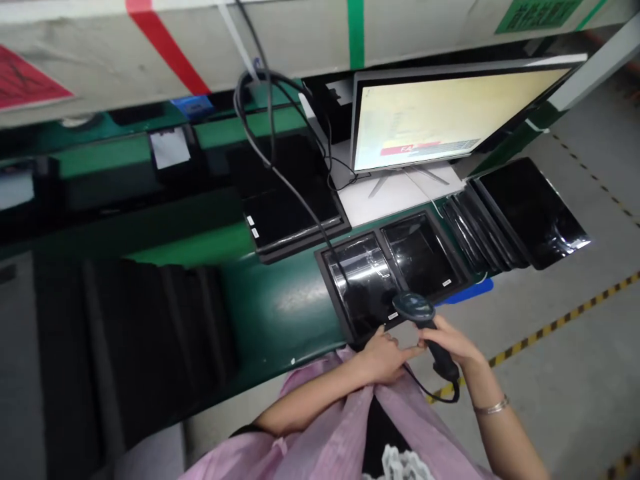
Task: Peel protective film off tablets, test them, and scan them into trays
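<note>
My right hand is wrapped round the handle of a dark handheld barcode scanner, whose head hangs over the near edge of a black tray holding two glossy black panels. My left hand sits just left of the scanner at the tray's near corner, fingers curled toward the handle and touching my right hand. A black cable runs from overhead down to the tray, and the scanner's own cord loops under my right wrist.
A lit monitor stands on a white base behind the tray. Another black tray lies on the green belt to the left. Stacked black trays lean at the right. Grey floor with yellow-black tape lies right.
</note>
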Demonstrator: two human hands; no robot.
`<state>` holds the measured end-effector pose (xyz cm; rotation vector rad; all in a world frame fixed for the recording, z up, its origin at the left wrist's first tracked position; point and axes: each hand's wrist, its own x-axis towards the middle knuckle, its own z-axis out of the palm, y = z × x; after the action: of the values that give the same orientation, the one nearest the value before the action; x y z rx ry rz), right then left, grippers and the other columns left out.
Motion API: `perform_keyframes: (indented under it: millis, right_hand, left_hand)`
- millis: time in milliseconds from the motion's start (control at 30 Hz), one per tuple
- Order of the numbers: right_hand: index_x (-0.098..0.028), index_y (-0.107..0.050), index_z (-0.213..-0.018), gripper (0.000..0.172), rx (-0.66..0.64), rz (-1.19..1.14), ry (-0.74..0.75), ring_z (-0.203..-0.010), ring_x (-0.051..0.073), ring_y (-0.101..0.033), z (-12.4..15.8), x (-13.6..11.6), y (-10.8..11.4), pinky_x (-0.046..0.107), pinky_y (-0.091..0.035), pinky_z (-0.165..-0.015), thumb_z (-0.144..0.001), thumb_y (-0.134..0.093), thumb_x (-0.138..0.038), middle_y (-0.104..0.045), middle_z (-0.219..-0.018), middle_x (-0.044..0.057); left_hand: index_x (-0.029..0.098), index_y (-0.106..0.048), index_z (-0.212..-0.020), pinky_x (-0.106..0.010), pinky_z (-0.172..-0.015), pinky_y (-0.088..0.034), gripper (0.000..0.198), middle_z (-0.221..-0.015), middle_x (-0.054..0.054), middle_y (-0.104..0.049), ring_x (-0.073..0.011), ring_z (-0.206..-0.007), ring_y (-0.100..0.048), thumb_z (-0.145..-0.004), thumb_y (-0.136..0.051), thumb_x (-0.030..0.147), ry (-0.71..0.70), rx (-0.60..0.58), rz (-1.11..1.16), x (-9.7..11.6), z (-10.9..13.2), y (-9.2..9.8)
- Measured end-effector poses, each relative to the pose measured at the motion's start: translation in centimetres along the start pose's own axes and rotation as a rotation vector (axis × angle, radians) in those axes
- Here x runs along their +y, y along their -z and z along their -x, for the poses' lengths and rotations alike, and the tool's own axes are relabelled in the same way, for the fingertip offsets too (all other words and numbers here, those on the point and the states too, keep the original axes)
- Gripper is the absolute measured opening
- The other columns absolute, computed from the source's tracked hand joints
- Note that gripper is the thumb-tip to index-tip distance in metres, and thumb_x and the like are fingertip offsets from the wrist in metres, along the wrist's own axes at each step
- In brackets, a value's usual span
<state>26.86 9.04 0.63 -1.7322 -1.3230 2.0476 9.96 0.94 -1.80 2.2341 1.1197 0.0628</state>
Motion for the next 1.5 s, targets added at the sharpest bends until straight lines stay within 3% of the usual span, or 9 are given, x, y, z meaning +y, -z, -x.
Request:
perform_keyframes:
  millis: [100,167,400,1067,1233,1367,1500]
  right_hand:
    - [-0.018,-0.055,-0.072,0.024,-0.018,0.098,-0.106,-0.048,0.014,-0.052,0.0,1.4,0.1,0.025,-0.04,-0.046,-0.055,-0.064,-0.031,-0.055,-0.053,-0.003]
    - [-0.019,-0.054,-0.073,0.022,-0.014,0.143,-0.135,-0.049,0.014,-0.053,0.0,2.0,0.1,0.024,-0.039,-0.045,-0.057,-0.06,-0.032,-0.053,-0.051,-0.003]
    - [-0.019,-0.051,-0.078,0.025,-0.02,0.202,-0.171,-0.051,0.013,-0.055,0.0,2.1,0.4,0.023,-0.04,-0.046,-0.057,-0.059,-0.03,-0.057,-0.06,-0.002]
    - [-0.02,-0.046,-0.08,0.031,0.0,0.148,-0.131,-0.05,0.015,-0.057,-0.5,3.1,0.5,0.024,-0.043,-0.047,-0.059,-0.062,-0.036,-0.056,-0.054,-0.002]
    - [-0.018,-0.051,-0.089,0.038,0.131,0.179,0.033,-0.063,0.015,-0.061,-0.7,1.3,3.7,0.026,-0.046,-0.056,-0.059,-0.064,-0.036,-0.063,-0.081,0.001]
    - [-0.017,-0.051,-0.085,0.03,0.222,0.221,0.072,-0.053,0.013,-0.053,0.1,-0.9,7.1,0.026,-0.042,-0.053,-0.063,-0.059,-0.034,-0.056,-0.06,-0.003]
    - [-0.017,-0.049,-0.083,0.032,0.143,0.263,0.036,-0.051,0.014,-0.053,1.2,-1.1,6.3,0.026,-0.041,-0.052,-0.064,-0.063,-0.039,-0.056,-0.054,-0.002]
  left_hand:
    - [0.016,-0.068,-0.094,-0.038,-0.082,-0.046,0.014,-0.075,-0.007,-0.072,-0.0203,-0.075,-0.066,-0.085,-0.059,0.021,-0.018,0.01,-0.139,0.1,1.2,-1.0]
    - [0.013,-0.068,-0.079,-0.035,-0.076,-0.045,0.011,-0.073,-0.008,-0.071,-0.0208,-0.075,-0.066,-0.084,-0.059,0.016,-0.032,0.054,-0.131,0.4,1.6,-1.2]
    - [0.014,-0.068,-0.075,-0.035,-0.073,-0.045,0.011,-0.073,-0.007,-0.07,-0.0199,-0.074,-0.064,-0.084,-0.062,0.016,-0.106,0.171,-0.155,1.1,1.5,-0.8]
    - [0.015,-0.064,-0.068,-0.033,-0.066,-0.04,0.014,-0.065,-0.002,-0.067,-0.0185,-0.067,-0.062,-0.08,-0.07,0.018,-0.144,0.256,-0.26,0.7,0.6,-1.2]
    - [0.015,-0.062,-0.076,-0.036,-0.075,-0.041,0.011,-0.072,-0.003,-0.067,-0.0183,-0.072,-0.061,-0.086,-0.062,0.019,-0.213,0.31,-0.289,0.8,0.3,-0.4]
    - [0.014,-0.06,-0.076,-0.036,-0.074,-0.041,0.012,-0.069,-0.003,-0.064,-0.0176,-0.068,-0.058,-0.088,-0.058,0.017,-0.294,0.421,-0.332,1.3,0.3,0.2]
    - [0.014,-0.059,-0.074,-0.032,-0.063,-0.038,0.014,-0.068,-0.003,-0.063,-0.015,-0.063,-0.057,-0.088,-0.056,0.016,-0.361,0.433,-0.323,1.6,0.8,0.3]
